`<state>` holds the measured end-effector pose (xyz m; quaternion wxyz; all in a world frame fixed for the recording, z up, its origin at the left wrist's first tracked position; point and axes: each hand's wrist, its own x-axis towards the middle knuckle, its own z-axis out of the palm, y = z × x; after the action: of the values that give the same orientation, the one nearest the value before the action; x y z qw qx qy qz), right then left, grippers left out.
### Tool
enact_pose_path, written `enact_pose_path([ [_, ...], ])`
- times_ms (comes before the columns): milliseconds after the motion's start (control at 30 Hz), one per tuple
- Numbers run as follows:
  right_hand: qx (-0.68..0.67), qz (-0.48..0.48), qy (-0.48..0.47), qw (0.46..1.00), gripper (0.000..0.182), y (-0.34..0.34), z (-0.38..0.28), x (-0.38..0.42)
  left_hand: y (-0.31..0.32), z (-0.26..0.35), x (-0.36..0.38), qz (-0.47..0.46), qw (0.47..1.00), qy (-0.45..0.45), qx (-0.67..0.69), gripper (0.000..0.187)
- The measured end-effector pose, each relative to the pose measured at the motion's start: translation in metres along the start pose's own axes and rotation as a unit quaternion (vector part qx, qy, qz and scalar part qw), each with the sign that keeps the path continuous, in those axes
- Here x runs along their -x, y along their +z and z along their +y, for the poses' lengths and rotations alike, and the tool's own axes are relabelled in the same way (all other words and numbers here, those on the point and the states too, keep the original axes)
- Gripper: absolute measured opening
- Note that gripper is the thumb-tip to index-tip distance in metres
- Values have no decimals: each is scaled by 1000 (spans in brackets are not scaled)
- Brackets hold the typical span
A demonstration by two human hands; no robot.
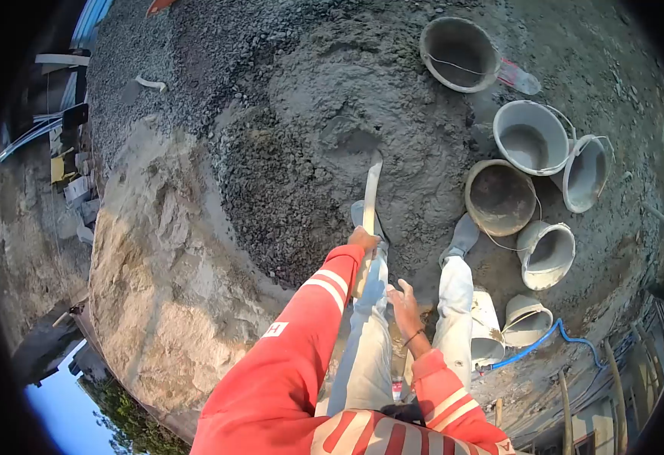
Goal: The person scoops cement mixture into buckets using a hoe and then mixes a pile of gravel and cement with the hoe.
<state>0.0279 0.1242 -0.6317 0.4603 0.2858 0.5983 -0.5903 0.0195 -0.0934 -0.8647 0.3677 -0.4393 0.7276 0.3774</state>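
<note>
My left hand [364,240] is wrapped round a pale wooden handle [373,186], which runs forward from between my arm and leg. The handle's far end reaches the wet grey mortar [354,83]; any blade there is buried or hidden. My right hand [405,307] is off the handle, above the gap between my legs, with its fingers apart and nothing in it. A dark band circles the right wrist. Dark gravel [271,205] lies beside the mortar, left of the handle.
Several buckets stand or lean at the right, including a dark-filled one [501,197] by my right shoe [463,235]. A plastic bottle [520,77] lies near the top bucket [461,54]. Pale sand [165,280] is heaped at the left. A blue hose [533,347] curves at the lower right.
</note>
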Motion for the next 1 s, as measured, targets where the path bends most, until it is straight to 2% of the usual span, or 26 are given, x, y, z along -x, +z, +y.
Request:
enact_pose_path([
  [33,23,4,60,998,73,26,-21,-2,19,14,-6,50,998,-12,44,18],
  [67,64,29,67,995,61,48,-25,-10,10,47,6,45,994,-44,89,18],
  [100,-105,39,81,990,54,65,-9,-20,0,83,20,43,987,-77,135,17],
  [133,-271,46,94,957,47,75,8,-30,-11,121,35,44,977,-110,179,17],
  [200,-345,4,113,932,38,74,-3,-27,-12,122,33,37,969,-108,221,17],
  [233,-286,-48,129,948,37,65,4,-22,-12,113,43,36,963,-98,250,17],
  [267,-276,-53,137,950,37,68,10,-20,-16,109,52,-1,952,-81,295,13],
  [300,-121,-24,68,990,38,73,18,-15,-21,105,62,-22,935,-77,345,13],
  [333,38,3,-6,999,39,78,28,-6,-24,97,75,-41,916,-73,393,13],
  [367,181,26,-71,981,44,80,39,5,-30,93,87,-62,903,-76,418,13],
  [400,186,22,-77,979,44,84,63,17,-38,92,101,-85,890,-77,441,13],
  [433,198,88,-138,966,40,87,94,27,-46,90,114,-84,888,-71,447,13],
  [467,209,154,-199,945,36,91,107,29,-55,87,127,-126,845,-51,517,16],
  [500,212,154,-206,943,36,96,93,32,-69,87,138,-168,795,-29,582,19],
  [533,249,151,-201,935,31,105,66,45,-88,93,149,-168,794,-24,584,19],
  [600,282,148,-199,927,26,122,23,54,-134,108,175,-206,778,73,589,20],
  [633,184,78,-147,969,24,126,2,43,-158,117,182,-210,764,115,599,24],
  [667,82,8,-91,992,23,132,-23,32,-189,132,186,-187,782,131,580,27],
  [733,150,-70,-142,976,25,153,-96,-8,-250,163,172,-147,804,209,536,30],
  [767,198,-50,-249,947,26,165,-114,-41,-282,188,166,-39,811,259,522,34],
  [800,199,-45,-317,926,29,187,-164,-56,-307,211,157,31,822,244,514,35],
  [833,220,-30,-372,901,27,202,-185,-86,-323,229,134,103,825,252,495,34],
  [867,261,-20,-395,881,27,212,-208,-106,-331,242,105,234,843,266,405,29],
  [900,302,-21,-403,864,29,214,-222,-133,-336,247,62,299,844,278,348,35],
  [933,302,-22,-404,863,29,212,-228,-155,-333,248,31,300,843,278,348,35],
  [1000,395,-11,-311,864,33,192,-221,-187,-306,246,-14,265,852,252,375,31],
])
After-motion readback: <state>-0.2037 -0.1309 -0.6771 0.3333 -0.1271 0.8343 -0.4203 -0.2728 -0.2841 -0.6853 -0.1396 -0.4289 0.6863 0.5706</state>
